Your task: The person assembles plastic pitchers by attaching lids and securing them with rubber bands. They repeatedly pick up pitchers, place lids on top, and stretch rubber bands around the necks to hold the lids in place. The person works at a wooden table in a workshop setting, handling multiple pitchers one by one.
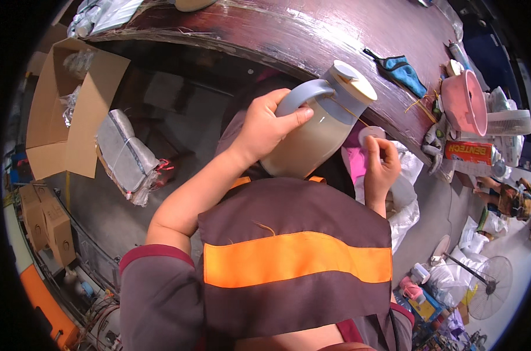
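My left hand (271, 124) is wrapped round the blue-grey handle of a thermos jug (313, 137), which has a pale beige body and a white-rimmed lid. The jug leans over my lap, its top tilted to the right beside the table edge. From its neck a thin brownish string (352, 112) runs to a round pale tag (371, 133). My right hand (383, 165) has its fingers bent in a pinch at the tag's lower edge. On the table beyond the lid lies a blue cloth piece with a black strap (403, 74).
The dark red table (242, 26) curves across the top. A pink basin (464, 102) and a red box (469, 152) are at the right, with a standing fan (490, 286) below. At the left are an open carton (81, 117) and a wrapped grey bundle (125, 149).
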`<state>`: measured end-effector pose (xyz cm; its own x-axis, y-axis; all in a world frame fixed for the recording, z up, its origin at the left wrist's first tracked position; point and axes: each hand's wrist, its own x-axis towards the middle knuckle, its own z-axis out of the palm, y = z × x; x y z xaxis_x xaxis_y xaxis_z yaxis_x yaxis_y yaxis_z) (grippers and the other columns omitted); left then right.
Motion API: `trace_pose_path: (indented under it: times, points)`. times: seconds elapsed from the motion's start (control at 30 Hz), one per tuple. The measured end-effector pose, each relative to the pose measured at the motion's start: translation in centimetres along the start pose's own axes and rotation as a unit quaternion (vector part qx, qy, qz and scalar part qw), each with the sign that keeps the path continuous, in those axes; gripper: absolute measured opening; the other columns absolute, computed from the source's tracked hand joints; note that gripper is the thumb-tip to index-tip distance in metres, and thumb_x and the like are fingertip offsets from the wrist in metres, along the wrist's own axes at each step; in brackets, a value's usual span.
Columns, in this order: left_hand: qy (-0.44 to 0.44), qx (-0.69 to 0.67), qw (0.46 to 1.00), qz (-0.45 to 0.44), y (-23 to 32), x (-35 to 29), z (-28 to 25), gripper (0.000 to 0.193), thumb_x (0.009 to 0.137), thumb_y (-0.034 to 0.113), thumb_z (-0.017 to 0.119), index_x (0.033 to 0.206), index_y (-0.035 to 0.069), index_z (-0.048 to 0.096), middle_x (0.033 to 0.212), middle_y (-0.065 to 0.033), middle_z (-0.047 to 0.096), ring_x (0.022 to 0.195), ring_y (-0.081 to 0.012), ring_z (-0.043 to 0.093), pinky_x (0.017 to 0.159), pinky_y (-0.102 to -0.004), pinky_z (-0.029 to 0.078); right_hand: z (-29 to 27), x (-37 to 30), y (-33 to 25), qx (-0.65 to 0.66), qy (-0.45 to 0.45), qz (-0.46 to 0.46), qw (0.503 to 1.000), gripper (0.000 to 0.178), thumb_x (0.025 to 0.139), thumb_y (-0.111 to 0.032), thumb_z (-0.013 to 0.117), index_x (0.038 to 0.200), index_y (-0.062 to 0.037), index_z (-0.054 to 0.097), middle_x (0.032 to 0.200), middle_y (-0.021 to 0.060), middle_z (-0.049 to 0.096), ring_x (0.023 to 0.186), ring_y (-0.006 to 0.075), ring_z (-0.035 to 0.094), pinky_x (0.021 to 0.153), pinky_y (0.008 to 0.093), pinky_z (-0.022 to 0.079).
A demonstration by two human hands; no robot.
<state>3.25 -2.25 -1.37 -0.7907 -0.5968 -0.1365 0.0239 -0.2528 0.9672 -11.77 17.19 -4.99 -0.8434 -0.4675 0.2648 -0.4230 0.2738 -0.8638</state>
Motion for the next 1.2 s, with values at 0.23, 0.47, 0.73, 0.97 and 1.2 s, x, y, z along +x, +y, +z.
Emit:
trace_pose_path:
  times: [0.23, 0.47, 0.73, 0.97, 1.2]
  points:
    - [0.065, -0.058, 0.995, 0.045, 1.6, -1.0, -1.7, 0.013, 0.087, 0.015, 0.068, 0.092, 0.004, 0.061, 0.064, 0.0049, 0.054, 0.05, -0.001, 0.045, 0.045, -0.0186, 0.034, 1.7, -4.1, -3.0, 0.04, -0.379, 0.127, 0.916, 0.017, 0.088, -0.015, 0.066, 0.099, -0.0019, 0.063, 0.09, 0.0106, 0.065, 0.084, 0.0187, 0.065, 0.073, 0.0293, 0.051]
    - [0.267, 0.109, 0.905, 0.314, 6.3, 1.5, -4.7, 0.016, 0.088, 0.014, 0.068, 0.095, 0.001, 0.061, 0.071, 0.0057, 0.053, 0.061, -0.0025, 0.045, 0.056, -0.0194, 0.038, 2.3, -5.3, -4.3, 0.039, -0.406, 0.142, 0.902, 0.026, 0.09, -0.019, 0.061, 0.106, 0.0024, 0.062, 0.098, 0.0166, 0.064, 0.088, 0.0232, 0.066, 0.076, 0.0304, 0.051]
    - [0.312, 0.127, 0.871, 0.357, 6.1, 7.9, -9.1, 0.018, 0.089, 0.01, 0.061, 0.103, 0.003, 0.055, 0.081, -0.0004, 0.057, 0.069, -0.0074, 0.054, 0.067, -0.0234, 0.045, 3.1, -6.2, -3.3, -0.015, -0.416, 0.068, 0.907, 0.028, 0.087, -0.025, 0.06, 0.104, -0.0021, 0.065, 0.102, 0.0189, 0.065, 0.098, 0.0344, 0.062, 0.084, 0.0372, 0.048]
    - [0.297, 0.024, 0.892, 0.34, 7.3, 8.8, -10.6, 0.034, 0.094, 0.02, 0.058, 0.118, 0.001, 0.043, 0.089, -0.0048, 0.055, 0.067, -0.0105, 0.053, 0.061, -0.0252, 0.047, 3.8, -6.5, -1.5, -0.017, -0.416, 0.029, 0.909, 0.027, 0.088, -0.027, 0.058, 0.102, -0.0047, 0.066, 0.1, 0.0159, 0.065, 0.096, 0.0338, 0.062, 0.084, 0.0397, 0.048]
    - [0.432, 0.274, 0.776, 0.369, 9.0, 11.5, -13.0, 0.033, 0.088, 0.019, 0.066, 0.109, -0.006, 0.061, 0.098, -0.012, 0.067, 0.087, -0.0201, 0.063, 0.08, -0.0326, 0.049, 4.1, -6.2, -1.1, -0.022, -0.425, 0.018, 0.905, 0.028, 0.089, -0.03, 0.058, 0.101, -0.0054, 0.064, 0.099, 0.0147, 0.066, 0.094, 0.0328, 0.062, 0.082, 0.0405, 0.049]
